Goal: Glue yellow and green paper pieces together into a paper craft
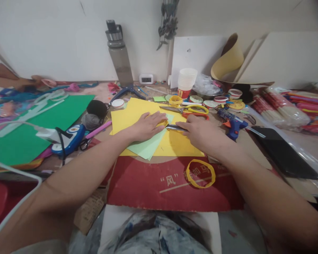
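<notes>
The red board [143, 190] lies at the near edge of the table, with yellow paper [180, 143] over its far part. Beyond the board's near half, the left hand [149, 126] presses down with fingers slightly spread on pale green paper [148, 146], which rests on the yellow paper. The right hand [201, 134] grips a craft knife [176, 127] between thumb and fingers, its blade end pointing at the left fingertips.

Past the board, a stack of white paper cups [187, 77] sits in a red cup [184, 93] whose small mark is unreadable. Just right of them, clear plastic [205, 84] fills a bowl [214, 93]. Small round tubs [210, 104] stand nearby; their contents cannot be told. Left of these, also past the board, a tall grey bottle [121, 63] stands capped; whether it holds liquid is unclear. Right of the board, clear wrapping holds pale sticks [283, 109] with red bands.

Pale Chinese writing runs across the board: “风” in quote marks, then characters including 如马, partly covered by a yellow ring [200, 173]. Scissors with yellow handles [196, 109] lie beyond the board, a blue glue gun [234, 127] to its right.
</notes>
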Demonstrator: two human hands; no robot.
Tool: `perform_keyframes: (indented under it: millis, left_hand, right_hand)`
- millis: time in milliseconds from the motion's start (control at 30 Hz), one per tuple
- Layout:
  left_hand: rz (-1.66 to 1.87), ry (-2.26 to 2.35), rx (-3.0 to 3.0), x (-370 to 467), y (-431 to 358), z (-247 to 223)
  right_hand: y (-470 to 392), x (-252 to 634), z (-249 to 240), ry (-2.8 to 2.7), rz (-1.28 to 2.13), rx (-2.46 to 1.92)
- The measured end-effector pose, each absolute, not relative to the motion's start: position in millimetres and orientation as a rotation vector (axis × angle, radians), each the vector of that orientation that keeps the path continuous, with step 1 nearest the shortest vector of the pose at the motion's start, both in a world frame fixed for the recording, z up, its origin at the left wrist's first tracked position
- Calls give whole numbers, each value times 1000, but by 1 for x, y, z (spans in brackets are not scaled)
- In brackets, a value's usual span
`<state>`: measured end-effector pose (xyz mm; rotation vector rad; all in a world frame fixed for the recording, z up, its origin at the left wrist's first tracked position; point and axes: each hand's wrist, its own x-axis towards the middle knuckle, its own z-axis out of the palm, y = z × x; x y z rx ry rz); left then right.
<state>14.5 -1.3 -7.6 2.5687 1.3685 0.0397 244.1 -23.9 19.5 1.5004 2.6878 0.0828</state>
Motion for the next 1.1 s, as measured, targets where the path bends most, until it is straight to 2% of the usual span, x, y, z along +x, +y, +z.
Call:
perform_keyframes:
  millis: [233,333,433,600,733,900,1000,1100]
  left_hand:
    - [31,1368,2554,14,-2,-7]
    - [34,1362,2551,14,-2,-6]
    - [31,1360,2558,14,-1,-7]
    - [28,1372,2553,15,-1,-6]
    - [28,1372,2547,15,-2,-5]
    - [37,1370,2550,15,-2,-5]
    - [41,1367,2552,16,-1,-5]
    - [21,1373,2541,16,-1,-5]
  right_hand:
    - [-18,251,23,2664,-348,1512]
    - [-10,259,25,2670,-430,1399]
    - [-6,262,29,2634,-463,1482]
    - [-4,263,36,2401,-950,1580]
    - [0,276,36,2508,-1060,1434]
    - [0,289,36,2383,-1478,1332]
    - [2,288,37,2346,-1482,1388]
    - [6,290,39,2505,-1288,1368]
